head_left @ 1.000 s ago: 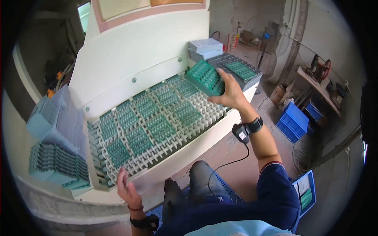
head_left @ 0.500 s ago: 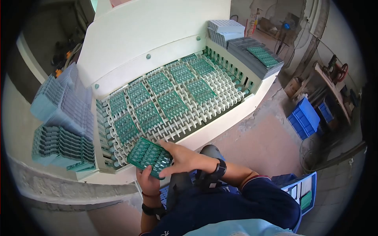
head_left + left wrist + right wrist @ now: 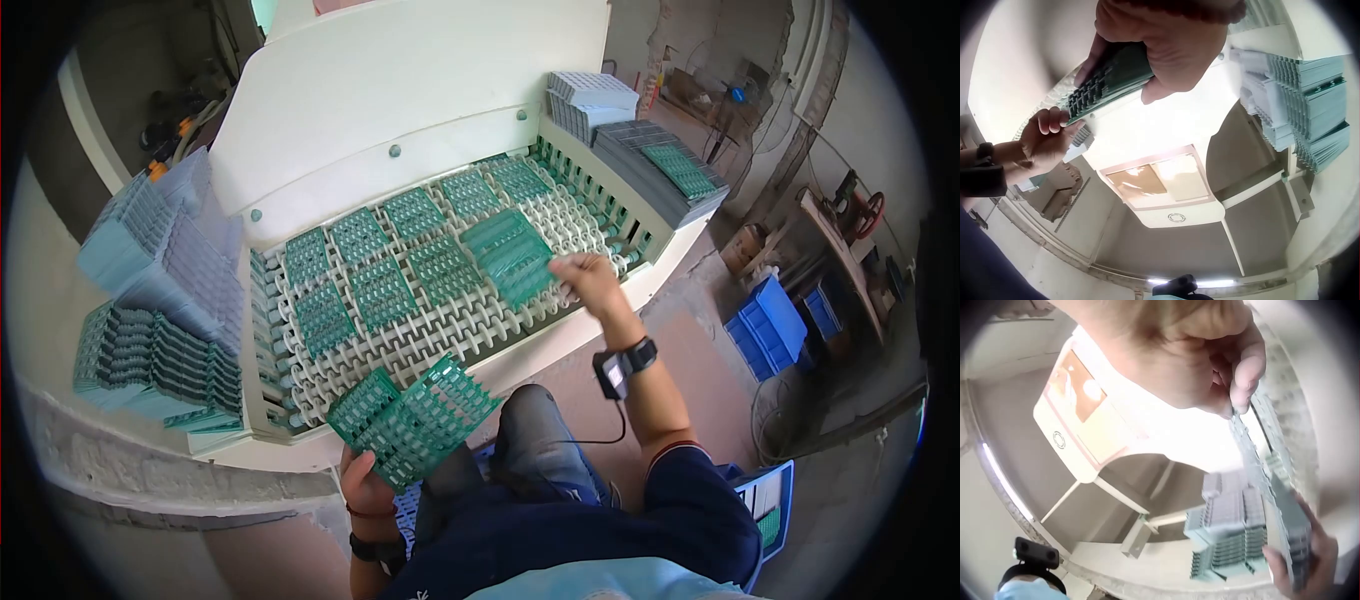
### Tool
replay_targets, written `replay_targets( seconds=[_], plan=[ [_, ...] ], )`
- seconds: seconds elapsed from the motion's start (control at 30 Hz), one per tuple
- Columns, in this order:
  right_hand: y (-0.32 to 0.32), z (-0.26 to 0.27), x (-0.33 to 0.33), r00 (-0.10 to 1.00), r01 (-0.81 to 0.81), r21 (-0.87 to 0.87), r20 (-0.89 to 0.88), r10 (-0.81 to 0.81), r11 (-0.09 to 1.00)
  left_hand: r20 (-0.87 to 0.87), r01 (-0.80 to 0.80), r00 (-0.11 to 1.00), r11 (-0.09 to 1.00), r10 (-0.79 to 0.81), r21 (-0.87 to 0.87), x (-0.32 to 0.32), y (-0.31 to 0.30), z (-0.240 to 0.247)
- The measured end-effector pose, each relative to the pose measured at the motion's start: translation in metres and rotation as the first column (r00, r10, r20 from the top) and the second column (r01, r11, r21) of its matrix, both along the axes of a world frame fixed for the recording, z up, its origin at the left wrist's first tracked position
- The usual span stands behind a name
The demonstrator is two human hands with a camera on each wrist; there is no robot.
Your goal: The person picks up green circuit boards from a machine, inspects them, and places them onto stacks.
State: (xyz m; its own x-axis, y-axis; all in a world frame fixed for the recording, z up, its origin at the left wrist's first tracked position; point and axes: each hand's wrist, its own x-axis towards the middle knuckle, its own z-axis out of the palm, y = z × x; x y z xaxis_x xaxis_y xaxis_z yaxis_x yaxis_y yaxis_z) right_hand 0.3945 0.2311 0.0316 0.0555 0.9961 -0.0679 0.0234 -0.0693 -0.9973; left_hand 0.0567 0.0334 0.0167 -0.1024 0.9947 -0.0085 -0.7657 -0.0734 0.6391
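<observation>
My left hand (image 3: 368, 485) grips a stack of green circuit boards (image 3: 415, 425) in front of the machine, above my lap. The boards are fanned apart at the top, and in the left wrist view the stack (image 3: 1113, 78) lies between thumb and fingers. Over the right part of the roller conveyor (image 3: 440, 335), my right hand (image 3: 592, 280) pinches a single green circuit board (image 3: 508, 258) by its near right edge. The right wrist view has thumb and fingertips (image 3: 1244, 397) together on a board edge. Flat boards (image 3: 440, 270) lie in two rows on the white rollers.
On the left ledge stand stacks of grey-blue boards (image 3: 195, 270) and green boards (image 3: 150, 365). At the right end, grey trays (image 3: 650, 165) carry a green board (image 3: 680, 170). Blue crates (image 3: 768, 328) stand on the floor, and a blue bin (image 3: 785, 490) is at my right side.
The stack passed from my right hand into my left hand, which came up to take it. My right hand then moved right and forward over the rollers with one board.
</observation>
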Motion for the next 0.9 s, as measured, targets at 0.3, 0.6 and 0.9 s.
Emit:
replay_targets(
  seconds=[0.3,0.6,0.9],
  plan=[
    [0.085,-0.044,0.104,0.376,0.359,0.355,0.792,-0.482,0.863,0.038,0.057,0.998,0.995,-0.054,-0.079,-0.001,-0.012,-0.018],
    [-0.001,-0.020,0.111,0.795,0.495,0.237,0.264,-0.546,0.836,-0.103,-0.092,0.992,0.980,0.075,-0.174,-0.039,-0.033,-0.035],
    [-0.079,-0.020,0.058,0.847,0.513,0.155,-0.251,-0.469,0.844,-0.126,-0.156,0.982,0.978,0.139,-0.138,-0.044,-0.029,-0.022]
  ],
)
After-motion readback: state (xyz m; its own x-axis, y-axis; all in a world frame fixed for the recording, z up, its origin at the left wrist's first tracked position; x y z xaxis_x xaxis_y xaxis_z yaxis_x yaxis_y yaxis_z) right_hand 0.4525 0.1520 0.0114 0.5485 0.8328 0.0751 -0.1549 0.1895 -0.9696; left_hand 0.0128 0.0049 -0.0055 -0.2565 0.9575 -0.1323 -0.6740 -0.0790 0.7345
